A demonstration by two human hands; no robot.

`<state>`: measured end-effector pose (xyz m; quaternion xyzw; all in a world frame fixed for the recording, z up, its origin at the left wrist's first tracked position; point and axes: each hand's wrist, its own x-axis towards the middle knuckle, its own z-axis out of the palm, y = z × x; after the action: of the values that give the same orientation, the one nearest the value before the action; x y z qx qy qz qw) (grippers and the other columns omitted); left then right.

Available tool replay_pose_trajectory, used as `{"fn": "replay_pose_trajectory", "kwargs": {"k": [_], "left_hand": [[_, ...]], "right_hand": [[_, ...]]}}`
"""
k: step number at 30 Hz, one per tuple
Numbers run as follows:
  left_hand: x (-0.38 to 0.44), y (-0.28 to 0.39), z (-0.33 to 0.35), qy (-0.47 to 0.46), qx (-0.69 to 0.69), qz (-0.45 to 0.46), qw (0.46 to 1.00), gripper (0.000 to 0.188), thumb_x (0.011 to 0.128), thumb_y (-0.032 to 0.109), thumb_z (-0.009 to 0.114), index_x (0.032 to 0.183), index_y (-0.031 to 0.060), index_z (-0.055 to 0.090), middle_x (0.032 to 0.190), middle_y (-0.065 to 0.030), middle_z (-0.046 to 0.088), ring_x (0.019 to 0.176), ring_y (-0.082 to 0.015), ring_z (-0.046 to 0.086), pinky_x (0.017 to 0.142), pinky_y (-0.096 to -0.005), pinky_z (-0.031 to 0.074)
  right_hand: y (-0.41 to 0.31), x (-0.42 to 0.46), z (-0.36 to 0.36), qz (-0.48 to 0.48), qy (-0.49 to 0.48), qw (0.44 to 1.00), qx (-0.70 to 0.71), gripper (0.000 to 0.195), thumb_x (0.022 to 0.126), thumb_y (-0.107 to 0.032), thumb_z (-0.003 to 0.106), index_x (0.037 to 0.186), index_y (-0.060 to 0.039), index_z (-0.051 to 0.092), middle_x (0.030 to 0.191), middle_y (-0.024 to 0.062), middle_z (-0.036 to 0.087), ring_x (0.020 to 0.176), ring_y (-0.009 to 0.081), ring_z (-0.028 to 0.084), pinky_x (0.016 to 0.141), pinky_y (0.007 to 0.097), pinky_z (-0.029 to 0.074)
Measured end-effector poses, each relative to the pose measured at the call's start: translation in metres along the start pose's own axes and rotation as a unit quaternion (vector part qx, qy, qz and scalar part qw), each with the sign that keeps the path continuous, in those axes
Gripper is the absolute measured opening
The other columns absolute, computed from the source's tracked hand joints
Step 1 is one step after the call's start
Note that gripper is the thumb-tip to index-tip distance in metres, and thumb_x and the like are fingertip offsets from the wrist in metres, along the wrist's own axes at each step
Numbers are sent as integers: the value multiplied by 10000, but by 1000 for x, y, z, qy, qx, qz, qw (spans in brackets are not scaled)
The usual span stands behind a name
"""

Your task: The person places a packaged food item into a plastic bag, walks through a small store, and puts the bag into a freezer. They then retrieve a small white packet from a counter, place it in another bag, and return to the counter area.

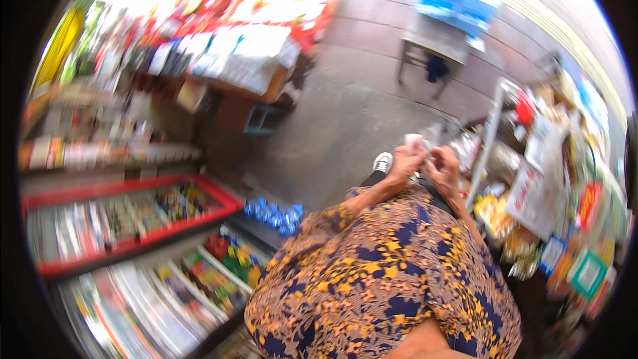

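My left hand (409, 160) is closed around a small white item (412, 139), whose kind is too blurred to tell. Close beside it, my right hand (443, 163) has its fingers curled in. Something thin and clear, perhaps plastic film (431, 133), shows just beyond the fingertips; whether the right hand grips it is unclear. Both hands are in front of my patterned garment (384, 259), above the floor. One white-toed shoe (383, 162) shows past my left wrist.
Red-framed (134, 184) and dark-framed glass-topped display cases with packaged goods stand on the left, near blue-capped bottles (274, 214). Ahead are a goods-covered table (244, 60) and a small metal table (433, 35). Bagged goods crowd a rack (486, 149) at right. Paved floor (339, 99) lies between.
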<state>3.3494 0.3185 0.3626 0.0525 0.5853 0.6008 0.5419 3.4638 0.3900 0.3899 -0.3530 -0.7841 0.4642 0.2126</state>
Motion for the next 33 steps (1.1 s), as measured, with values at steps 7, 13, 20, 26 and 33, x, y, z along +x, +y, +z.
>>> {"fn": "replay_pose_trajectory", "kwargs": {"k": [7, 13, 20, 26, 33], "left_hand": [[7, -8, -3, -42, -5, 43, 998, 102, 840, 115, 674, 817, 33, 619, 640, -3, 575, 482, -66, 499, 410, -209, 390], [13, 4, 0, -60, 0, 24, 998, 156, 831, 147, 698, 762, 48, 600, 603, 6, 553, 467, -68, 486, 393, -216, 369], [25, 6, -8, -87, 26, -13, 996, 188, 826, 199, 715, 794, 60, 593, 630, -1, 555, 479, -81, 469, 425, -225, 364], [29, 24, -18, -185, 43, -20, 982, 186, 852, 207, 677, 850, 42, 593, 663, -4, 563, 538, -84, 496, 482, -221, 393], [45, 26, -29, -261, 70, -54, 961, 137, 853, 161, 634, 864, 32, 591, 658, -12, 544, 551, -102, 507, 513, -236, 405]], "right_hand": [[-6, -3, -2, 39, 6, 998, 50, 169, 777, -25, 681, 916, -1, 588, 737, 14, 566, 587, 54, 526, 534, 211, 441], [-2, -7, 1, 115, -2, 975, 190, 119, 810, -17, 657, 894, 11, 578, 786, 19, 622, 699, 64, 589, 621, 213, 488], [4, -4, 12, 138, 34, 952, 270, 93, 814, -34, 625, 856, 46, 607, 763, 57, 661, 698, 99, 624, 663, 243, 514], [3, 1, 20, 139, 85, 953, 255, 84, 834, -29, 566, 842, 39, 615, 718, 32, 631, 621, 61, 555, 557, 212, 458], [11, 1, 27, 155, 107, 949, 251, 106, 825, -45, 563, 813, 42, 623, 704, 32, 631, 620, 68, 563, 564, 221, 468]]}}
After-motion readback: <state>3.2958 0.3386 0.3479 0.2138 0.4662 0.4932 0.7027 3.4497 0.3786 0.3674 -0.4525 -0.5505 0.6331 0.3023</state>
